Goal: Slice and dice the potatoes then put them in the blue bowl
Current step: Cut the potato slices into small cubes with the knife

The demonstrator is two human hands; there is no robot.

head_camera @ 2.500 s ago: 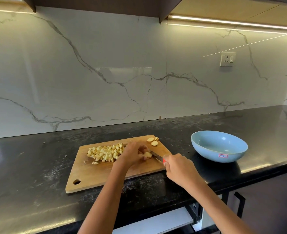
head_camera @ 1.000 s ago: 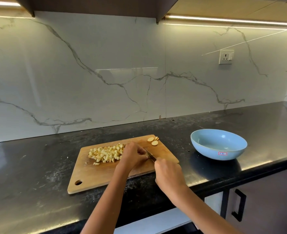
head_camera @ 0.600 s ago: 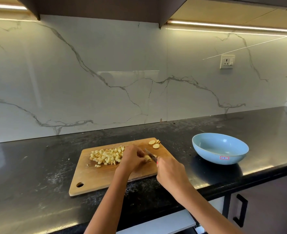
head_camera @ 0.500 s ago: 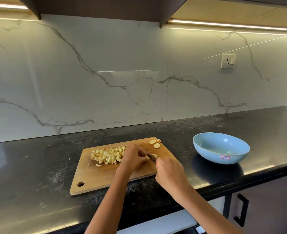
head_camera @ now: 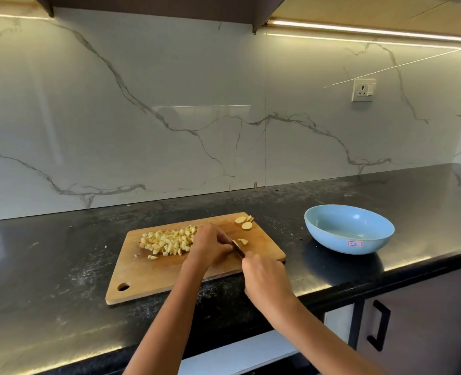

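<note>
- The black counter (head_camera: 61, 266) carries everything you need, with the wooden cutting board (head_camera: 153, 274) in front of you and the blue bowl (head_camera: 349, 228) well apart to its right, nothing in it that you can see.
- On the board, the pile of diced potato (head_camera: 167, 241) sits left of your hands; a few round slices (head_camera: 245, 222) wait at the far right corner, and a small cut piece (head_camera: 243, 241) lies just beside the blade.
- Your left hand (head_camera: 210, 246) is arched over the work with fingers curled down; it seems to be pinning a piece of potato, but the piece itself is hidden under the hand, so that grip cannot be confirmed.
- Your right hand (head_camera: 264, 280) is closed around the knife (head_camera: 238, 249) handle, forearm coming in from lower right, blade angled up and left toward the left fingertips.
- By the look of it, you are partway through dicing, with slices left to do and nothing moved to the bowl.
- To dice well, keep the left fingertips tucked behind the knuckles, let the blade ride beside them, and cut straight down.
- Keep cuts evenly spaced so the cubes match the pile.
- Push finished cubes left before fetching the corner slices.
</note>
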